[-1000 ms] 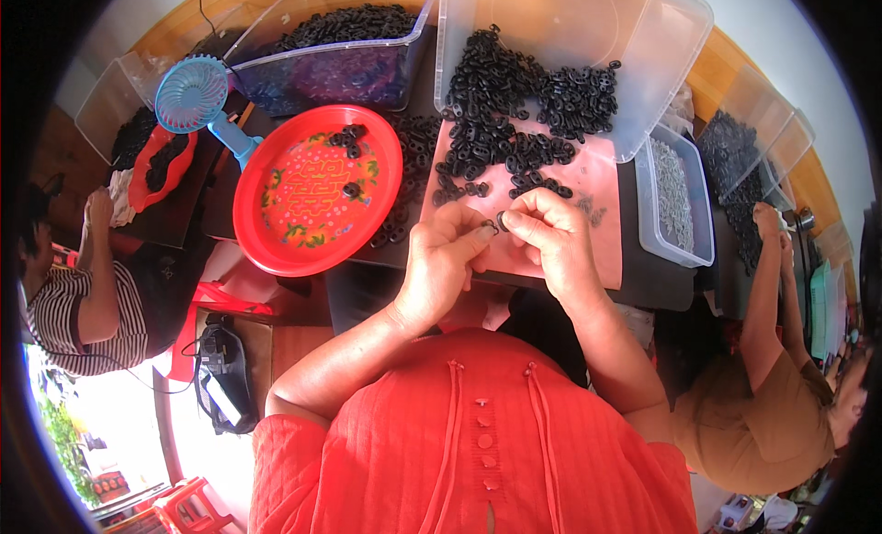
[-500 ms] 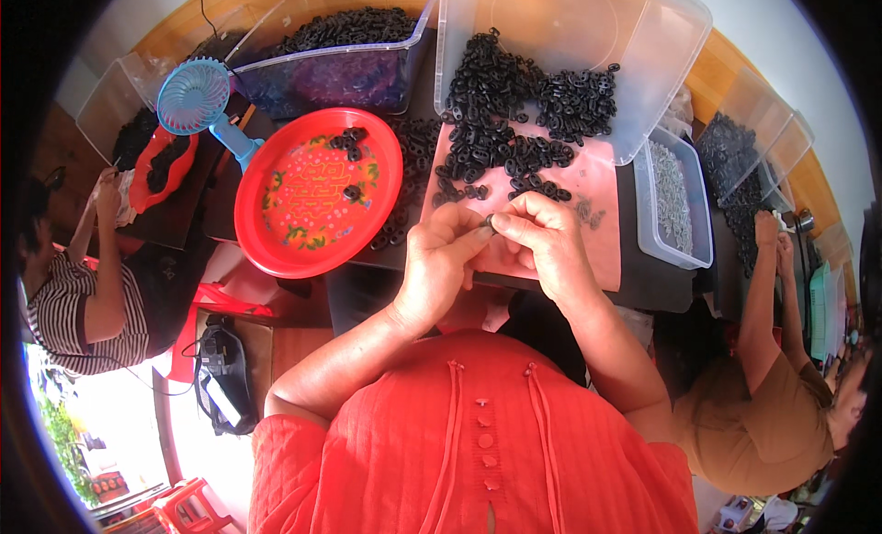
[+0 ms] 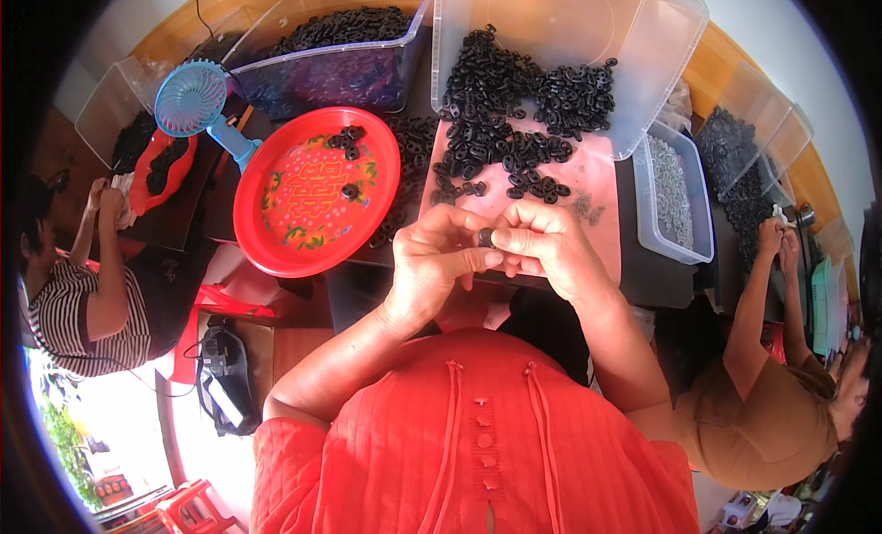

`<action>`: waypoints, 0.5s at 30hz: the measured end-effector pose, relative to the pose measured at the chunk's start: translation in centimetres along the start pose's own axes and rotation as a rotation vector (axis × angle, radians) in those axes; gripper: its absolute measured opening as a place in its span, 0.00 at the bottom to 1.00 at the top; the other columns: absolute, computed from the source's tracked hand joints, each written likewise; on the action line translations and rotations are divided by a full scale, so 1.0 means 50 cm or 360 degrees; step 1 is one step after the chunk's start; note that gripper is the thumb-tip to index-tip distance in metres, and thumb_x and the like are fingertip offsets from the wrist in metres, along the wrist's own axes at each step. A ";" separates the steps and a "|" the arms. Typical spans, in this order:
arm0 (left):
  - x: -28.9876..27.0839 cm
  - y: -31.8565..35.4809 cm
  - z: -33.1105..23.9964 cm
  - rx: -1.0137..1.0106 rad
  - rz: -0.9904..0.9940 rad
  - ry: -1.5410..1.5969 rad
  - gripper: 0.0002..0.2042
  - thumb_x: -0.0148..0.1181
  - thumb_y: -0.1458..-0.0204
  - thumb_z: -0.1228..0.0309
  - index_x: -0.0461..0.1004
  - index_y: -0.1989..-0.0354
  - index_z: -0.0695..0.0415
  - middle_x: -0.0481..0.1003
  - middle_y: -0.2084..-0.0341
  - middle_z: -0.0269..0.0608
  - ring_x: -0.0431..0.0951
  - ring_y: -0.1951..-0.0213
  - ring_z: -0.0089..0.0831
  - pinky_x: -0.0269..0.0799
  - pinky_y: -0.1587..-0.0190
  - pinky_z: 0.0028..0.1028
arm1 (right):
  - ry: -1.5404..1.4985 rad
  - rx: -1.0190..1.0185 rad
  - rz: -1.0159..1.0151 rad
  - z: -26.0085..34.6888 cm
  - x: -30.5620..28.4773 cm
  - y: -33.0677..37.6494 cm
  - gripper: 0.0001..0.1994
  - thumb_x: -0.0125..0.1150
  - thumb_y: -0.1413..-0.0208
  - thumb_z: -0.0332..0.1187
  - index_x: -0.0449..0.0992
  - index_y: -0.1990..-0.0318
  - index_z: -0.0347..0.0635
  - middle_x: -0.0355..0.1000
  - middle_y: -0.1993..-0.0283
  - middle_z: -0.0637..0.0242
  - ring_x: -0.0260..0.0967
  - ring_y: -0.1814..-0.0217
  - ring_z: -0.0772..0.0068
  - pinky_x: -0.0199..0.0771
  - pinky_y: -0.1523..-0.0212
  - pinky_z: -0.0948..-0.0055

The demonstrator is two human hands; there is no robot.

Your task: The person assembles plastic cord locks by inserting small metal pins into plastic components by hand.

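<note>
A small black part [image 3: 485,238], rounded like the loose ones on the table, is pinched between my two hands in front of my chest. My left hand [image 3: 432,258] has thumb and fingers closed at its left side. From the other side, my right hand [image 3: 544,249] grips it with thumb and forefinger. Just beyond my hands lies a pink sheet [image 3: 602,249] bearing a heap of black two-holed parts [image 3: 491,143]. A few small metal pieces [image 3: 586,207] lie on the sheet to the right of the heap.
To the left sits a red tray [image 3: 253,189] with several black parts, beside a blue fan [image 3: 191,97]. Clear bins [image 3: 322,79] hold more parts behind. At right stands a box of metal pieces [image 3: 669,180]. Co-workers sit left [image 3: 87,304] and right [image 3: 758,414].
My hands have turned slightly, and the black part shows more plainly between my fingertips. The co-worker on the right has lowered their hands a little.
</note>
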State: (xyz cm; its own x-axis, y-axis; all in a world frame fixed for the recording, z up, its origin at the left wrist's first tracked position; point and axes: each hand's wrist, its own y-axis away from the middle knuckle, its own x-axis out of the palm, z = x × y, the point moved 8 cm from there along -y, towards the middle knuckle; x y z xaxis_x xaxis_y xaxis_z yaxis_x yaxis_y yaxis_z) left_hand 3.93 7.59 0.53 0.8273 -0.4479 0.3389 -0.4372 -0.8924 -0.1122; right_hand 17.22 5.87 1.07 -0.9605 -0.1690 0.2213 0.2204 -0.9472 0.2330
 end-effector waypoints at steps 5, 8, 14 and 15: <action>0.006 0.006 0.001 -0.0006 0.0033 -0.0143 0.13 0.66 0.52 0.84 0.74 0.58 0.61 0.79 0.69 0.36 0.79 0.68 0.18 0.72 0.73 0.17 | 0.0081 -0.0069 -0.0035 0.000 -0.003 0.005 0.08 0.61 0.41 0.32 0.73 0.67 0.36 0.70 0.75 0.70 0.68 0.76 0.82 0.60 0.79 0.87; 0.014 0.010 -0.018 0.0286 0.0104 -0.0370 0.14 0.66 0.52 0.84 0.74 0.58 0.62 0.79 0.67 0.35 0.78 0.68 0.17 0.74 0.69 0.19 | 0.0101 -0.0089 -0.0003 0.010 0.000 0.014 0.08 0.60 0.41 0.32 0.73 0.68 0.36 0.69 0.76 0.71 0.67 0.78 0.82 0.56 0.81 0.87; 0.032 0.015 -0.058 0.0754 0.0119 -0.1008 0.18 0.73 0.59 0.80 0.73 0.59 0.61 0.77 0.68 0.34 0.76 0.72 0.17 0.71 0.70 0.17 | 0.0082 -0.0134 0.0007 0.005 -0.005 0.015 0.09 0.59 0.39 0.32 0.73 0.67 0.36 0.68 0.77 0.71 0.66 0.79 0.82 0.54 0.82 0.87; 0.033 0.016 -0.059 0.0809 0.0097 -0.1040 0.18 0.74 0.60 0.78 0.74 0.60 0.61 0.77 0.68 0.35 0.76 0.73 0.19 0.71 0.71 0.18 | 0.0076 -0.0135 0.0008 0.005 -0.005 0.016 0.09 0.59 0.39 0.32 0.73 0.67 0.36 0.68 0.77 0.71 0.66 0.79 0.82 0.54 0.82 0.87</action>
State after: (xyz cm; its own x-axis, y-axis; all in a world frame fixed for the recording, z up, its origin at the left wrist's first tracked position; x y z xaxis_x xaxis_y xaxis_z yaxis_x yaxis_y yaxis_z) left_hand 3.91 6.31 3.76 0.9141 -0.2983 -0.2748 -0.4048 -0.7115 -0.5743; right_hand 17.67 5.20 1.46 -0.9669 -0.1845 0.1763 0.2118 -0.9656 0.1507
